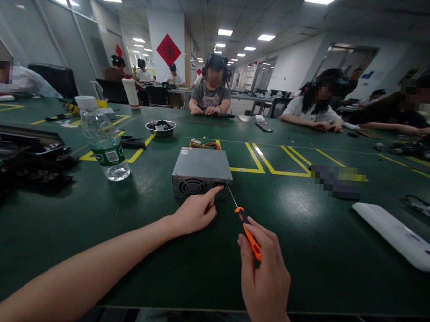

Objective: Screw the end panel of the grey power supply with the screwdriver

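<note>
"Screwdriver [252,242] is in which hand, please?"

"It is in the right hand [268,275], whose fingers are closed around the orange and black handle. Its long axis goes from five o'clock to eleven o'clock, and the tip is at the right end of the near face of the grey metal box [202,165]. Whether the tip touches, I cannot tell."

"And where is this box from the fingers?"

"From the right fingers it lies toward eleven o'clock; from the left hand [192,216], at twelve o'clock. The left hand is nearer: its index finger [216,191] is extended against the near face, beside the fan grille [191,187], and the other fingers are curled, with nothing visible in them."

"How many of each do you count?"

"One box, one screwdriver, two hands, one grille (I have counted carefully). Around the box there are one bottle [108,156] at nine o'clock, one metal bowl [160,133] near ten o'clock, and one bundle of cables [206,145] at twelve o'clock."
</note>
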The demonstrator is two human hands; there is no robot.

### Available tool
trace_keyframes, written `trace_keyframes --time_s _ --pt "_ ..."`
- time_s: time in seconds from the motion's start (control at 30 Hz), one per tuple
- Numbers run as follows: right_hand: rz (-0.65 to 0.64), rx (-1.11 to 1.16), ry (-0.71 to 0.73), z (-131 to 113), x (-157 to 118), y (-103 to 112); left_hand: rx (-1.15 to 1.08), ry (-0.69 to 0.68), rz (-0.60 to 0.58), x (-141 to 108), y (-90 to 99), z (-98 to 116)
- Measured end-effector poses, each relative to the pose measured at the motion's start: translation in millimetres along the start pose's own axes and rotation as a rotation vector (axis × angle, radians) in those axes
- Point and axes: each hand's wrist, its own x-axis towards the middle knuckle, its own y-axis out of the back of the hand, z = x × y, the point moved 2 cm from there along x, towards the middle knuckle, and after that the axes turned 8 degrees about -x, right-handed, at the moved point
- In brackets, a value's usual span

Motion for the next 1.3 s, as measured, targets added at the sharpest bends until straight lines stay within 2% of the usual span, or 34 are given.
trace_keyframes --time_s 0.17,0.4,0.5,0.63,0.93,1.17,1.3 --pt "-0.043 0.007 -0.024 1 3 2 0.004 -0.013 0.001 0 -0.8 0" --pt "-0.015 -0.035 0.103 -7 2 0 0.005 0.005 -0.017 1 -1.9 0" --pt "-0.009 -0.076 0.042 -1 0 2 -0.006 0.012 -0.025 1 -1.8 -1" --pt "-0.092 -0.07 -0.032 5 0 5 -0.012 0.009 -0.025 1 -1.8 0" --pt "-0.123 -0.119 0.068 -9 -3 2 -0.024 -0.004 -0.032 2 -3.0 -3" --pt "-0.169 -0.126 -0.021 4 3 7 -0.03 -0.005 -0.035 2 -3.4 -2" --pt "-0.184 -0.095 -0.008 -2 4 7 -0.014 0.001 -0.034 3 -3.1 -1"
